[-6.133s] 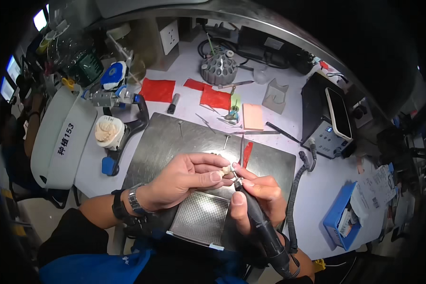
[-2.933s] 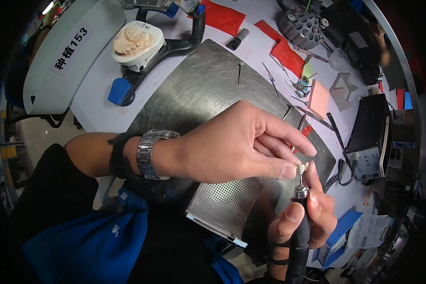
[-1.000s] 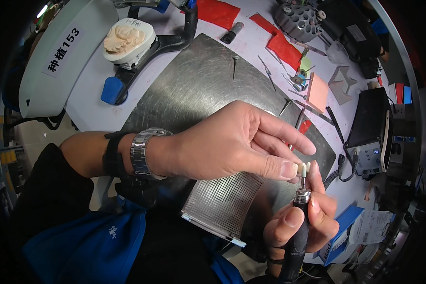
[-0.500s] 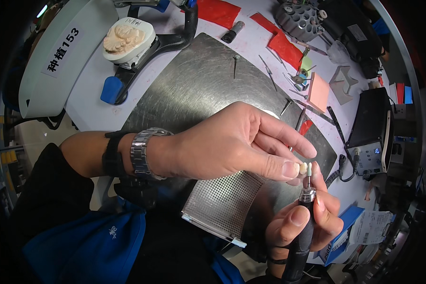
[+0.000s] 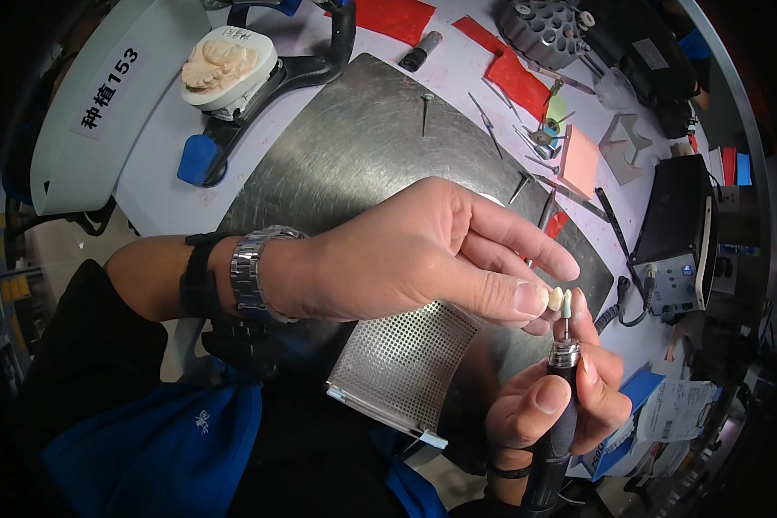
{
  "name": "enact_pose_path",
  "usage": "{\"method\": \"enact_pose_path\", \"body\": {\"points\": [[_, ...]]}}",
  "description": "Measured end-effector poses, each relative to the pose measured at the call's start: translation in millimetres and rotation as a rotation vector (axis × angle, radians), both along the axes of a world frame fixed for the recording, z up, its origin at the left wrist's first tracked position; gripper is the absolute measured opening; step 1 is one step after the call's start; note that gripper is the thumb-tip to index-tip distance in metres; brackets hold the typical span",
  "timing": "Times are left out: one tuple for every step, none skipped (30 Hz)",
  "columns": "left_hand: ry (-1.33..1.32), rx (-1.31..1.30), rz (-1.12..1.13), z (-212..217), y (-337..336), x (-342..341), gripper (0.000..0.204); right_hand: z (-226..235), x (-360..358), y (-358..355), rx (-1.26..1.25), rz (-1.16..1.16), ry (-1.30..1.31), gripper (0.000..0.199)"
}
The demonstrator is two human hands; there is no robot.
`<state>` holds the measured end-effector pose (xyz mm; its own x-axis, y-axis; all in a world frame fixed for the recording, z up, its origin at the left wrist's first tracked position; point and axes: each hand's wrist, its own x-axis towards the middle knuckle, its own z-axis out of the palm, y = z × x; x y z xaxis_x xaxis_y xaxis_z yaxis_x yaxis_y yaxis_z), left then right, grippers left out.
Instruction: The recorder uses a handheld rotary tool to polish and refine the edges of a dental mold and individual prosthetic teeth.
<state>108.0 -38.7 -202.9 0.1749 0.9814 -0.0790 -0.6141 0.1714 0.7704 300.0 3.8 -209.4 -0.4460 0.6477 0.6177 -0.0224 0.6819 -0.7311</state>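
The dental model (image 5: 223, 62) sits far left on the surface (image 5: 173, 194), the metal plate (image 5: 363, 147) to its right, the control box (image 5: 678, 233) at the far right.

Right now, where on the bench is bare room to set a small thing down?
The round grey metal plate is bare between the black articulator stand and the loose thin burs. Crowded: the red sheets and the round black bur holder at the upper right.

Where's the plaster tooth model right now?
In the head view the plaster tooth model sits upper left, on a black stand beside the metal plate, away from both hands.
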Motion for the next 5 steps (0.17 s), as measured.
{"method": "enact_pose_path", "body": {"points": [[0.0, 0.012, -0.008, -0.5, -0.3, -0.4, 0.04, 0.6, -0.1, -0.7, -0.016, -0.017, 0.001, 0.032], [-0.001, 0.011, -0.004, -0.9, -0.5, -0.7, 0.04, 0.6, 0.4, -1.1, -0.017, -0.013, -0.001, 0.032], [0.007, 0.018, -0.005, -1.2, -0.6, -1.0, 0.041, 0.6, 1.3, -1.8, 0.024, 0.011, -0.032, 0.032], [0.016, 0.025, -0.006, -1.4, -1.0, -1.6, 0.041, 0.6, 2.4, -2.6, 0.064, 0.035, -0.064, 0.032], [-0.007, 0.011, -0.014, -1.4, -1.0, -1.7, 0.042, 0.4, 2.6, -2.5, 0.064, 0.037, -0.066, 0.032]]}}
